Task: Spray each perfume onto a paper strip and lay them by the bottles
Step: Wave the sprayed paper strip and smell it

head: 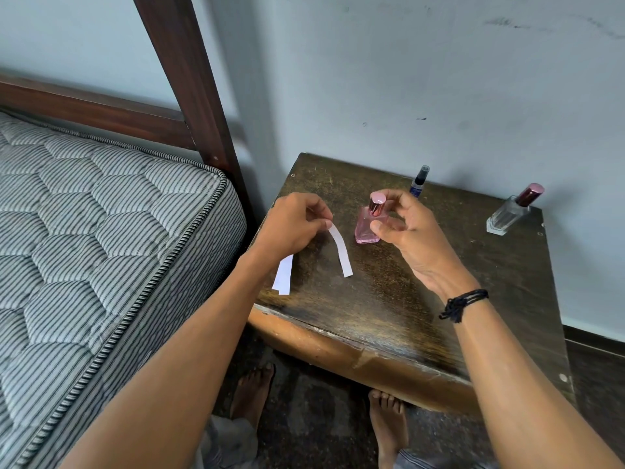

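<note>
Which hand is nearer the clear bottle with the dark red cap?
The right hand, which is at the pink perfume bottle, left of the clear bottle. The left hand is farther left, pinching a paper strip.

A narrow white paper strip (pixel 340 249) hangs curved from the fingertips of the left hand (pixel 293 226), pinched at its upper end, its lower end close to or on the tabletop. Two more white paper strips (pixel 283 275) lie overlapping just under that hand's wrist. A small pink glass perfume bottle with a shiny pink cap (pixel 368 222) stands upright between the two hands, its cap just beside the curled fingers of the right hand (pixel 404 228). Behind that hand stands a slim blue spray vial with a black top (pixel 418 181), partly hidden. Well to the right of the right hand stands a clear square glass bottle with a dark red cap (pixel 512 211).
</note>
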`<state>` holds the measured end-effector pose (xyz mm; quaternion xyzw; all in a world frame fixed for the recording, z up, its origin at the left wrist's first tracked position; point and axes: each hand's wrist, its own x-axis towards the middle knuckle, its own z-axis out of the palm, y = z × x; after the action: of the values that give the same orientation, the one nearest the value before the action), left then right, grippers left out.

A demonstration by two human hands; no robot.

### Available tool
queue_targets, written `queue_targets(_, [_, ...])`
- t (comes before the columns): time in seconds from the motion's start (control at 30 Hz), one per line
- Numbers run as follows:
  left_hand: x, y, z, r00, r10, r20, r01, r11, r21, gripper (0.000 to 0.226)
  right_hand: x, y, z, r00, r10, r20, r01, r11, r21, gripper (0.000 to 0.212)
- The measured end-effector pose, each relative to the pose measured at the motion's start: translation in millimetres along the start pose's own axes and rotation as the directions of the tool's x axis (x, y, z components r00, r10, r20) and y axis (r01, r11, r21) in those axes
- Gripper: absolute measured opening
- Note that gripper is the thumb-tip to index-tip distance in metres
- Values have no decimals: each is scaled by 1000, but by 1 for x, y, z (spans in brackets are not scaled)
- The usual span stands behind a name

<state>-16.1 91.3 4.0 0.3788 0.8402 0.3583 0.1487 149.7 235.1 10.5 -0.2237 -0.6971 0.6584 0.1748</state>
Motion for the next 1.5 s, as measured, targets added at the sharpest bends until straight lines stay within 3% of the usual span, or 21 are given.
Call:
queue_targets(0.23, [1,1,-7,997,21,-73,-36,978,-204,9,0,0,0,1000,0,0,0,998,-61,53])
queue_targets(0.47, [2,1,-8,997,44,-68,-57,978,-203,12,1,0,-3,1000,-11,-9,9,990,-141,52])
queue_targets(0.77, [1,1,-9,996,61,-62,-74,969,-236,13,-3,-9,-24,993,67,101,-49,983,-176,55])
queue_targets(0.93, [0,4,-10,994,84,-65,-100,947,-304,15,-4,-14,-33,983,79,167,-47,981,-187,69])
queue_targets(1.03, [-1,9,-13,993,94,-69,-113,921,-372,19,-7,-25,-39,982,-15,186,42,988,-146,74])
queue_targets(1.1, [-4,15,-18,992,104,-72,-124,897,-424,28,-9,-34,-40,975,-139,171,144,989,-16,64])
queue_targets(1.2, [-9,33,-31,984,158,-77,-176,867,-467,44,-12,-45,-33,934,-357,10,354,929,105,39])
queue_targets(1.33, [-19,61,-51,965,257,-45,-247,842,-479,59,-13,-63,-14,857,-501,-117,501,865,-30,18])
queue_targets(1.5, [-30,81,-65,946,323,-38,-307,844,-439,66,-17,-83,2,873,-487,-10,469,846,-255,18])
